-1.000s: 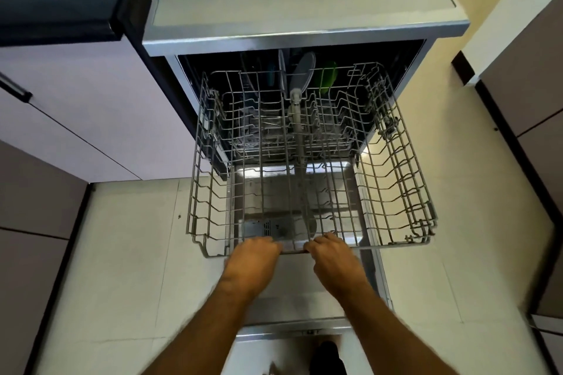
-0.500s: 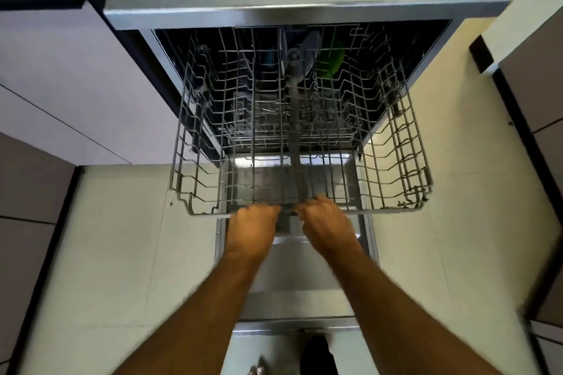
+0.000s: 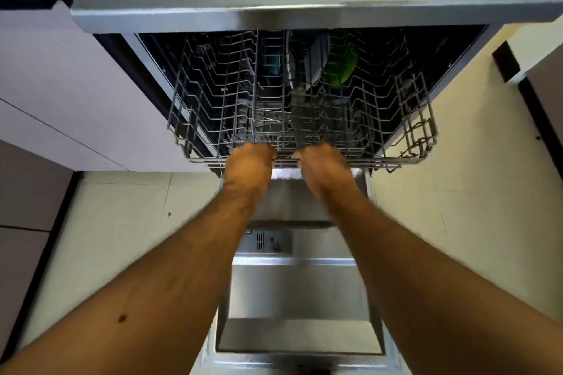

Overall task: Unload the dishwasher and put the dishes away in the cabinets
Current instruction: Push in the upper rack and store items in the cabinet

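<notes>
both hands grip rack front rail | grey wire, mostly bare

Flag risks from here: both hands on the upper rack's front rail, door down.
1. Both hands curl over the upper rack's front rail; a quick shove could pinch fingers at the tub opening.
2. A green dish and grey plate stand behind the wires; a hard stop may rattle or tip them.
3. The open door lies flat by the person's legs, a likely trip or shin hazard.
</notes>
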